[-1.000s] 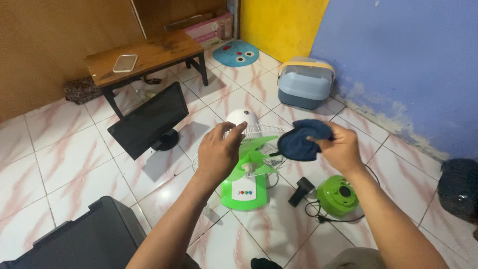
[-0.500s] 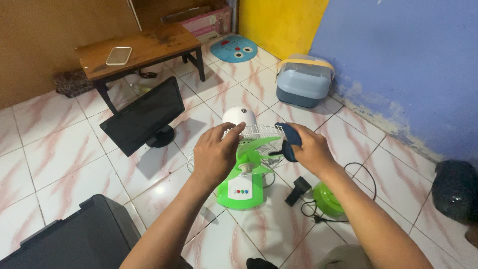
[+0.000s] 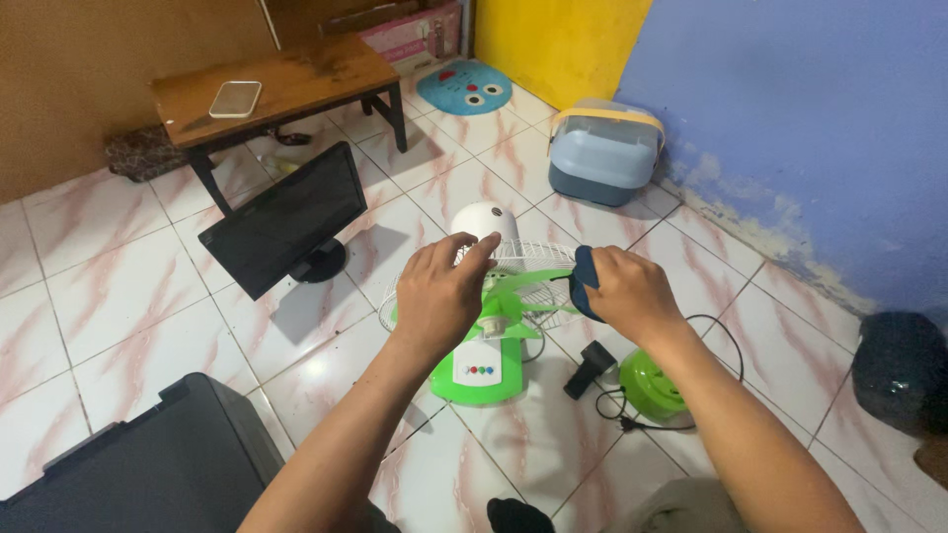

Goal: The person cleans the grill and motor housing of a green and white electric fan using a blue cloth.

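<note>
A green and white fan (image 3: 481,367) lies taken apart on the tiled floor, its white wire grille (image 3: 528,259) facing up and its white motor housing (image 3: 484,219) behind. My left hand (image 3: 439,291) rests on the grille, fingertips at the motor housing. My right hand (image 3: 632,291) is closed around a dark blue cloth (image 3: 584,279), held at the grille's right edge. The fan's green round base (image 3: 657,387) sits to the right with a black cord (image 3: 617,417) and a black post (image 3: 589,367).
A black monitor (image 3: 286,219) stands on the floor to the left, with a wooden low table (image 3: 286,84) carrying a phone (image 3: 236,99) behind it. A blue-grey lidded box (image 3: 602,150) sits by the blue wall. A dark case (image 3: 128,464) is at bottom left, a dark bag (image 3: 904,367) at right.
The cloth was spread open in my right hand; now it is bunched in the fist and lowered to the grille's edge. My left hand has stayed on the fan.
</note>
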